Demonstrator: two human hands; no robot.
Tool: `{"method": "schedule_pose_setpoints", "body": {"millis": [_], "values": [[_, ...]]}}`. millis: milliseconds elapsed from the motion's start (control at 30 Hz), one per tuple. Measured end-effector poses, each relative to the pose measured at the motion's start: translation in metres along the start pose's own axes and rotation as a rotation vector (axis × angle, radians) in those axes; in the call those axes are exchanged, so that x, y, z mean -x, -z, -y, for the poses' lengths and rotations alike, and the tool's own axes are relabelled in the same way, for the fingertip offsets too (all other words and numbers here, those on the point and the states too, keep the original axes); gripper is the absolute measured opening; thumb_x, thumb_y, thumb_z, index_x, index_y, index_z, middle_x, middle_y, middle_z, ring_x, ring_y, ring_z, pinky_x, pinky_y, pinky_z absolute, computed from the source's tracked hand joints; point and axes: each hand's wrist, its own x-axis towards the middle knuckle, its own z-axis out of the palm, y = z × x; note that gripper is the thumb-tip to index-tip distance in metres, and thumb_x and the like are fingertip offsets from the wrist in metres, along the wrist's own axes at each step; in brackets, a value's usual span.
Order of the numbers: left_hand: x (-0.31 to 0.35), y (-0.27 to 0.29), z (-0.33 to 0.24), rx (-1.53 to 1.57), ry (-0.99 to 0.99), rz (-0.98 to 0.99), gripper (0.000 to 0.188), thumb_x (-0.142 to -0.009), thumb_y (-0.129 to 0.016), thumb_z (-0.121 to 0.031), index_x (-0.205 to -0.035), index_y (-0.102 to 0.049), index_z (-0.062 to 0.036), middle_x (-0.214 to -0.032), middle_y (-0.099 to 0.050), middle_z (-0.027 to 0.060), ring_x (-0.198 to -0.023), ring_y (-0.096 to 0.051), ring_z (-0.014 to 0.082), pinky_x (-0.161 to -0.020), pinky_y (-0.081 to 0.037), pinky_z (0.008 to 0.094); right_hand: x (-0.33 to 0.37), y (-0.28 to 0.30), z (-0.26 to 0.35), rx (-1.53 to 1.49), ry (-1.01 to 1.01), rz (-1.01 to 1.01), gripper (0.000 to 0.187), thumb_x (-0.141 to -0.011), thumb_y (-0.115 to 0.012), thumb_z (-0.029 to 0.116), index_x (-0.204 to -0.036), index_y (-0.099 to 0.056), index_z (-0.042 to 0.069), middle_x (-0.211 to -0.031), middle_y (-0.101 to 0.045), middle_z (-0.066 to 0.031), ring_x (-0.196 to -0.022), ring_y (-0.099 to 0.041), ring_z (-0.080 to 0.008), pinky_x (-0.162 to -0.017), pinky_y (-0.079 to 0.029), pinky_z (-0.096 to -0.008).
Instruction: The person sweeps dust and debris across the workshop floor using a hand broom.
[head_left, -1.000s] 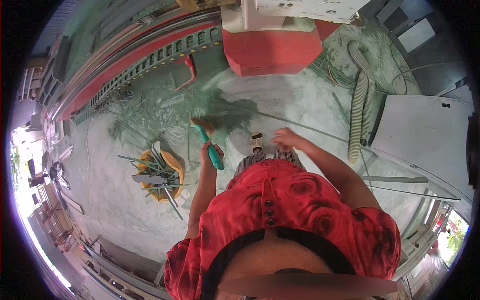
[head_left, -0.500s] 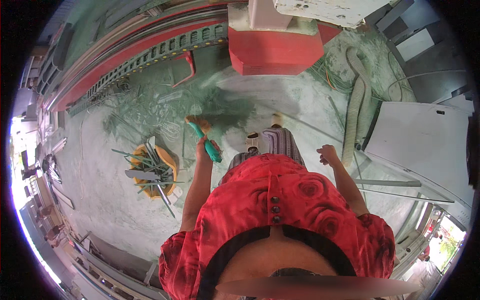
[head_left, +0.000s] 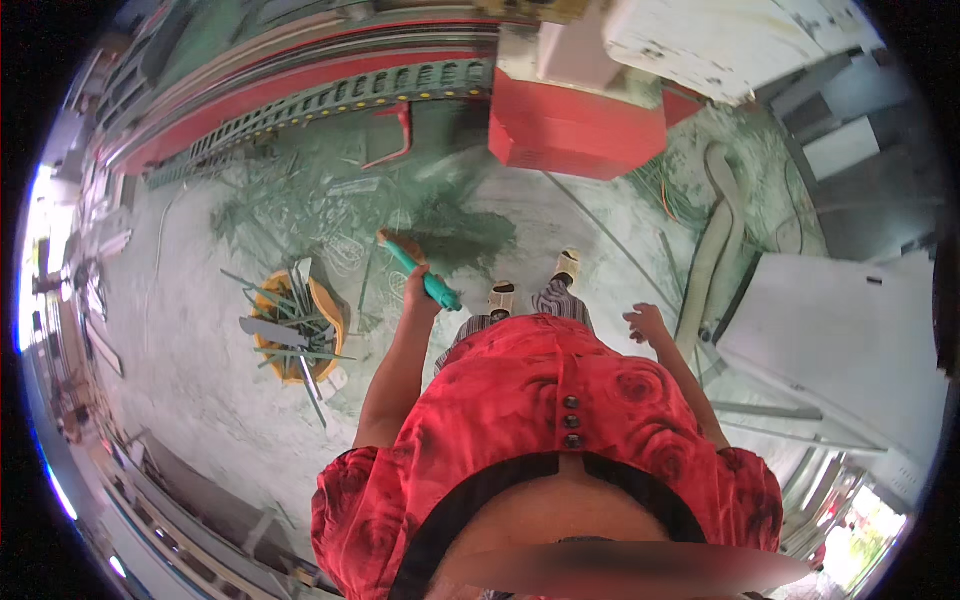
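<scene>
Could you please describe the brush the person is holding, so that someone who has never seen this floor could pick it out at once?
Start at the big red machine block at the top of the view and come down across the dusty floor toward the person's feet. There the left hand grips a short brush. Its teal handle and blurred dark bristles set it apart from the orange bucket of green strips to its left.

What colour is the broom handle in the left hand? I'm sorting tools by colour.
Teal green; the broom handle, gripped by the left hand, shows in the head view.
</scene>
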Motion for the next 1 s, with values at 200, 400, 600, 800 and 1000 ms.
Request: {"method": "schedule_pose_setpoints", "body": {"millis": [200, 400, 600, 800, 1000], "values": [[0.029, -0.051, 0.039, -0.115, -0.067, -0.024, 0.026, -0.073, -0.056, -0.026, -0.078, -0.043, -0.0043, -0.065, -0.042, 0.0053, -0.055, -0.047, 0.0193, -0.044, -0.042, 0.0359, 0.037, -0.022, 0.070, 0.086, 0.133, 0.087, 0.047, -0.073, -0.058, 0.026, -0.111, -0.046, 0.001, -0.067, -0.055, -0.0104, -0.044, -0.053, -0.0165, -0.037, -0.042, -0.0272], [0.041, -0.078, 0.092, -0.459, -0.206, -0.057, 0.035, -0.073, -0.054, -0.032, -0.074, -0.048, 0.0028, -0.057, -0.049, 0.0107, -0.042, -0.049, 0.0218, -0.036, -0.041, 0.0324, 0.092, -0.078, 0.159, -0.418, 0.241, 0.602, 0.056, -0.079, -0.052, 0.035, -0.121, -0.035, 0.002, -0.080, -0.057, -0.0110, -0.057, -0.056, -0.0163, -0.046, -0.045, -0.0228], [0.026, -0.064, 0.147, -0.757, -0.380, -0.094, 0.044, -0.073, -0.052, -0.037, -0.080, -0.050, 0.0058, -0.066, -0.055, 0.0166, -0.052, -0.057, 0.0242, -0.041, -0.044, 0.0339, 0.094, -0.120, 0.166, -0.051, 0.134, 0.678, 0.057, -0.075, -0.057, 0.017, -0.123, -0.030, 0.002, -0.093, -0.053, -0.0134, -0.067, -0.056, -0.0192, -0.049, -0.047, -0.0294], [0.051, -0.039, 0.130, -1.103, -0.194, 0.276, 0.046, -0.075, -0.049, -0.042, -0.081, -0.051, 0.0037, -0.054, -0.054, 0.0121, -0.047, -0.056, 0.0236, -0.050, -0.047, 0.0312, 0.078, -0.139, 0.112, -0.024, 0.133, 0.484, 0.049, -0.062, -0.054, -0.001, -0.109, -0.040, 0.002, -0.068, -0.052, -0.0097, -0.047, -0.051, -0.0179, -0.039, -0.043, -0.0312], [-0.029, 0.128, 0.097, -1.714, -0.905, 0.054, 0.035, -0.075, -0.053, -0.038, -0.102, -0.055, -0.0151, -0.082, -0.059, 0.0107, -0.071, -0.058, 0.0221, -0.061, -0.046, 0.0337, 0.109, -0.131, 0.034, -0.049, 0.208, 0.317, 0.056, -0.058, -0.056, -0.002, -0.111, -0.038, -0.003, -0.061, -0.050, -0.0093, -0.043, -0.050, -0.0172, -0.037, -0.040, -0.0300]]}}
